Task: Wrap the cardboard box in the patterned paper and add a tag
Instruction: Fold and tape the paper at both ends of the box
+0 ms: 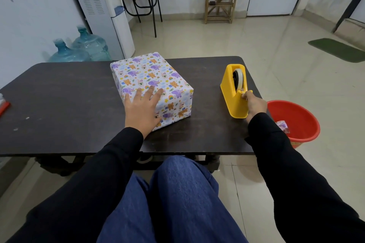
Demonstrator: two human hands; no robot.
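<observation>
Wrapped box (152, 83) under flat left hand (141, 110); right hand (255, 102) pinches tape (240, 78).

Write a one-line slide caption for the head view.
Left hand rests flat on the paper-wrapped box while the right hand pinches tape at the yellow tape dispenser on the dark table.

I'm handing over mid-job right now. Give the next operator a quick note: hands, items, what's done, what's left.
Left hand rests flat on the wrapped box, centre of the table.
Right hand pinches the tape at the cutter of the yellow dispenser, right of the box.
Done: paper covers every visible face.
Left: probably tape the near end fold; add a tag, none in view.
</observation>
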